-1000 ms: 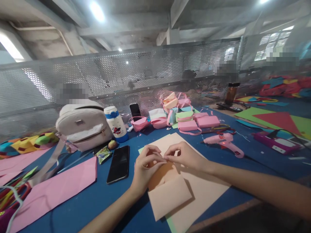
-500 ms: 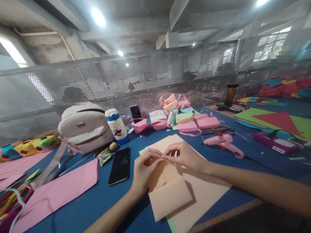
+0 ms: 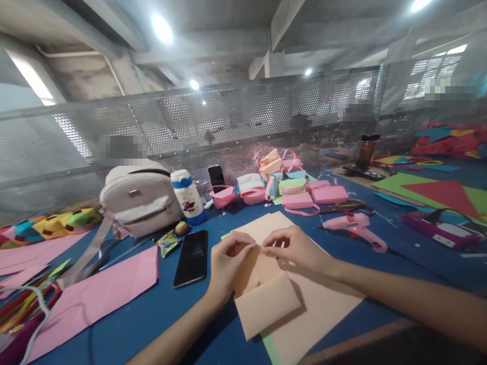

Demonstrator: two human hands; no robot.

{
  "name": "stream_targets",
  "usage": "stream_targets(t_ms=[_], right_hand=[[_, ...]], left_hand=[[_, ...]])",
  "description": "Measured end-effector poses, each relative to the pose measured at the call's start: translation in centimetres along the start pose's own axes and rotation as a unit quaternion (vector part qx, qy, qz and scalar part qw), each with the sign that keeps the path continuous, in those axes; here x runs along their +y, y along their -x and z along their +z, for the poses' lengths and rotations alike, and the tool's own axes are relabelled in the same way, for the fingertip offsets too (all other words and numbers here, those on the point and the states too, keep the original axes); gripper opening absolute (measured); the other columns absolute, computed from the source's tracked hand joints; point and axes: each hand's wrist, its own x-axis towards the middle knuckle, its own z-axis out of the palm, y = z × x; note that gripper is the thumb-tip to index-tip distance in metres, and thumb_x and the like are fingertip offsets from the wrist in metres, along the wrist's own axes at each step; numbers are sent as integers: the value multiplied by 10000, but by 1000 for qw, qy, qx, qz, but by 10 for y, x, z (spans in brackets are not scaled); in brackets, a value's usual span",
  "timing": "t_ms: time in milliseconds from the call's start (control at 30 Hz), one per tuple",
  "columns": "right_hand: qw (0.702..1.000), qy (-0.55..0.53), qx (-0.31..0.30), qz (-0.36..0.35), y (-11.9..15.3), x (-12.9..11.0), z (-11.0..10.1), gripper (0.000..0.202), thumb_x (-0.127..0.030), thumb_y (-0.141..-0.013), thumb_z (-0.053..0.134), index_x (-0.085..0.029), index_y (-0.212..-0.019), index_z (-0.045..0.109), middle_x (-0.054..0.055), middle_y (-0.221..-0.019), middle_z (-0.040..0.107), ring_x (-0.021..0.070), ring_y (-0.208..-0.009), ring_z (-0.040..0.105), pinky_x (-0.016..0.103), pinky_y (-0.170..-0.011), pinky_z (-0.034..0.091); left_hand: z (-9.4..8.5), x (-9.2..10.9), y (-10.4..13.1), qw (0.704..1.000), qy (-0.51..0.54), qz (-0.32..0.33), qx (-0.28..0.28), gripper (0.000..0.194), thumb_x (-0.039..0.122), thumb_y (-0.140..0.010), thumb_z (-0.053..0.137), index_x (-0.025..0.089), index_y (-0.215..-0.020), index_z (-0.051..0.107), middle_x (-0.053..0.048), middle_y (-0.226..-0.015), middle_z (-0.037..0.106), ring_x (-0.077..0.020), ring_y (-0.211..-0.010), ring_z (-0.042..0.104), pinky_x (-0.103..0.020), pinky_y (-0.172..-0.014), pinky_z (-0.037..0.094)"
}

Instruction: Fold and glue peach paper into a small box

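A folded peach paper box, shaped like a small open pouch, is held up between my hands over a stack of peach paper sheets. My left hand pinches its far upper edge with thumb and fingers. Right beside it, my right hand is closed in a pinch at the same edge, the fingertips of both hands almost meeting. The exact spot under the fingertips is hidden. The flat front panel of the box faces me.
Left of the hands lie a black phone and pink paper. A pink glue gun rests to the right. Behind stand a backpack, a bottle and several small paper bags. A purple power strip lies far right.
The whole view has shifted slightly, with things sitting a little further right. Both hands keep their pinch on the paper box; the right fingertips have moved slightly away from the left.
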Motion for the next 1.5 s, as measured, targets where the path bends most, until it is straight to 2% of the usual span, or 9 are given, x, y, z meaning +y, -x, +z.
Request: stream_targets(t_ms=[200, 267, 467, 667, 833, 1100, 1200, 1367, 1500], right_hand=[[999, 27, 22, -21, -5, -1, 0, 111, -261, -789, 743, -173, -780, 811, 42, -743, 756, 144, -638, 601, 240, -567, 407], [999, 37, 22, -29, -5, -3, -1, 105, -251, -796, 739, -175, -779, 810, 44, -758, 761, 151, -659, 612, 244, -581, 413], [993, 94, 21, -61, -3, -7, -3, 97, -186, -821, 714, -191, -768, 794, 13, -740, 740, 133, -635, 590, 236, -574, 395], [984, 134, 7, -114, -3, -7, 0, 124, -122, -818, 685, -181, -711, 708, -22, -720, 675, 108, -643, 586, 218, -582, 380], [984, 141, 1, -111, -6, -3, 0, 122, -182, -850, 689, -183, -729, 707, -11, -738, 685, 124, -671, 598, 224, -574, 375], [992, 100, -13, -80, -7, 3, -11, 121, -261, -871, 702, -193, -784, 753, 2, -748, 722, 140, -669, 616, 239, -573, 383], [993, 95, -8, -67, -7, 2, -16, 91, -231, -845, 716, -191, -770, 749, 1, -730, 721, 142, -661, 616, 240, -576, 391], [990, 116, -17, -79, -7, -5, -17, 105, -143, -816, 697, -183, -720, 717, -11, -686, 692, 137, -655, 617, 235, -581, 388], [989, 116, -34, -81, -7, -8, -15, 91, -154, -833, 674, -188, -754, 706, -10, -718, 696, 139, -663, 626, 229, -574, 396]], left_hand=[[0, 5, -2, 1000, -14, -9, 14, 37, 187, -753, 755, 176, -744, 721, -33, -745, 726, -168, -730, 679, -248, -691, 535], [0, 7, -3, 1000, -9, -21, 12, 85, 203, -747, 770, 175, -789, 701, -27, -752, 725, -169, -724, 688, -252, -682, 545], [1, 6, -5, 998, 15, -43, -31, 203, 210, -731, 788, 172, -895, 675, -27, -750, 732, -181, -747, 709, -268, -709, 557], [1, 11, -6, 996, -34, -49, -65, 249, 191, -748, 756, 175, -979, 663, -21, -766, 740, -175, -757, 702, -263, -740, 520], [-1, 17, -10, 992, -84, -47, -77, 246, 202, -764, 742, 184, -1002, 684, 21, -650, 662, -161, -673, 656, -247, -674, 483], [1, 20, -14, 993, -84, -41, -77, 231, 218, -797, 731, 196, -1021, 678, 13, -701, 675, -172, -732, 689, -251, -698, 499], [-1, 23, -17, 993, -79, -38, -77, 244, 198, -799, 709, 195, -1039, 667, 3, -728, 694, -170, -733, 692, -258, -705, 515], [-1, 26, -20, 984, -111, -32, -133, 308, 176, -797, 702, 205, -1100, 656, -4, -759, 732, -172, -743, 695, -278, -737, 533], [2, 26, -23, 982, -118, -50, -139, 328, 181, -778, 712, 206, -1102, 670, 10, -711, 689, -177, -733, 687, -266, -696, 536]])
